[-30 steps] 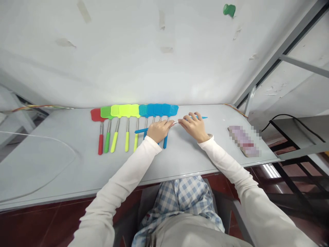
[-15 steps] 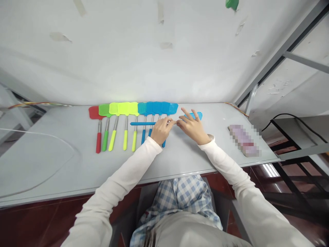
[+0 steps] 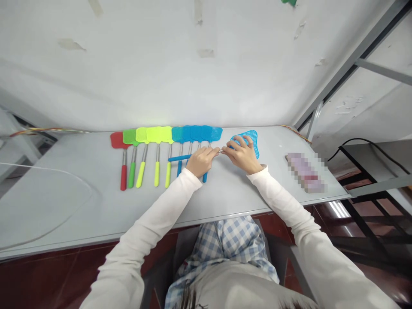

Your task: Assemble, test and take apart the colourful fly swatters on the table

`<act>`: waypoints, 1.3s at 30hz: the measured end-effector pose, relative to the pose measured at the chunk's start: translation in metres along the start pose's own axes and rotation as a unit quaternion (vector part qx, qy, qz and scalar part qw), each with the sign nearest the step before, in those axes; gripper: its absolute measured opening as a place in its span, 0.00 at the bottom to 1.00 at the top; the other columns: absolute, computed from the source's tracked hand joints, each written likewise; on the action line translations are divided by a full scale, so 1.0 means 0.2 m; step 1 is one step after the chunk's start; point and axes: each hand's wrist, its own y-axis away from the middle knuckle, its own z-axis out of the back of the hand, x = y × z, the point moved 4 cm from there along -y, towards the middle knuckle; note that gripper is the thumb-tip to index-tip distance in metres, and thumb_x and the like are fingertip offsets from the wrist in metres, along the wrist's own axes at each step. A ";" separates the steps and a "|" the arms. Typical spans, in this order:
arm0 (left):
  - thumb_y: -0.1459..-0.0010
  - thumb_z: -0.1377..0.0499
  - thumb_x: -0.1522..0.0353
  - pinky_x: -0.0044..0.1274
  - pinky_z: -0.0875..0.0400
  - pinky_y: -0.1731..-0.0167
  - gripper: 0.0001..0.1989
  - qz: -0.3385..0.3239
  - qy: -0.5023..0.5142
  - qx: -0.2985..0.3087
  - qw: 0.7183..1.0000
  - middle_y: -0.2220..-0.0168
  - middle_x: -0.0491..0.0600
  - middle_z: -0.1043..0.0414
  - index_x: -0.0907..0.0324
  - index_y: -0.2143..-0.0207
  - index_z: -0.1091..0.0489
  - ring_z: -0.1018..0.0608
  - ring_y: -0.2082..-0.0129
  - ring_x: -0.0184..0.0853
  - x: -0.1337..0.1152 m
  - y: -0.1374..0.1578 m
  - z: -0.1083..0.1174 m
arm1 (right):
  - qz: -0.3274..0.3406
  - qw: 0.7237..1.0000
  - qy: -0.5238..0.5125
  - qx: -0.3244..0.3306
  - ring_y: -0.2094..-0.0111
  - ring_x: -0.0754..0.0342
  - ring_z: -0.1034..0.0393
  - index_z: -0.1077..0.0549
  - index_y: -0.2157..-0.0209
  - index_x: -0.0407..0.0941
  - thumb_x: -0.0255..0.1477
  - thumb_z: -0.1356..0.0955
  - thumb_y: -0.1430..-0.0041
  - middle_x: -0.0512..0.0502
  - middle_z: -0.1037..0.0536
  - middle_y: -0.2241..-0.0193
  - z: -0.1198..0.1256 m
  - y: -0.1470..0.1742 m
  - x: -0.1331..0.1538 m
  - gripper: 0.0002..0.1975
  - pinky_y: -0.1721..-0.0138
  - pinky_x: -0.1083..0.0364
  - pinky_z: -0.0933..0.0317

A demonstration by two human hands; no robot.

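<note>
Two-handed pinch, by left hand [image 3: 201, 161] and right hand [image 3: 242, 155], on thin shaft [image 3: 220, 151] of blue swatter [image 3: 180, 158] in between; possible slip (from slight grip), jarring swatter row [image 3: 164, 134] beside left hand.

Blue swatter head [image 3: 254, 140] turned from edge-on to broadside

Blue fly swatter [image 3: 253, 138]: shaft is mostly hidden by left hand [image 3: 200, 160] and right hand [image 3: 240, 154]; head is partly covered. Flat object [image 3: 305, 172]: pixelated, unidentifiable. Green scrap [image 3: 290, 2]: cropped at top. White cable [image 3: 48, 169]: cropped at left.
</note>
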 end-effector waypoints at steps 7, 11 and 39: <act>0.33 0.58 0.63 0.28 0.33 0.62 0.21 0.038 0.006 -0.043 0.998 0.64 0.55 0.25 0.60 0.53 0.28 0.25 0.62 0.38 0.19 0.03 0.04 | -0.094 0.990 0.033 -0.099 0.51 0.45 0.39 0.24 0.64 0.52 0.33 0.38 0.36 0.44 0.23 0.60 0.01 0.05 -0.33 0.11 0.49 0.42 0.57; 0.33 0.58 0.61 0.28 0.33 0.64 0.22 0.035 -0.017 -0.038 0.999 0.68 0.54 0.26 0.58 0.53 0.27 0.25 0.65 0.38 0.25 0.02 0.07 | -0.127 0.985 0.033 -0.108 0.51 0.43 0.39 0.24 0.63 0.52 0.34 0.37 0.37 0.43 0.23 0.59 0.01 0.09 -0.45 0.10 0.49 0.39 0.56; 0.35 0.60 0.56 0.31 0.42 0.65 0.23 0.030 -0.075 -0.009 0.997 0.68 0.55 0.31 0.56 0.60 0.30 0.31 0.65 0.41 0.09 -0.01 0.00 | 0.019 0.996 -0.015 0.083 0.69 0.51 0.41 0.26 0.61 0.45 0.31 0.46 0.30 0.45 0.27 0.75 -0.04 -0.02 -0.13 0.19 0.66 0.52 0.57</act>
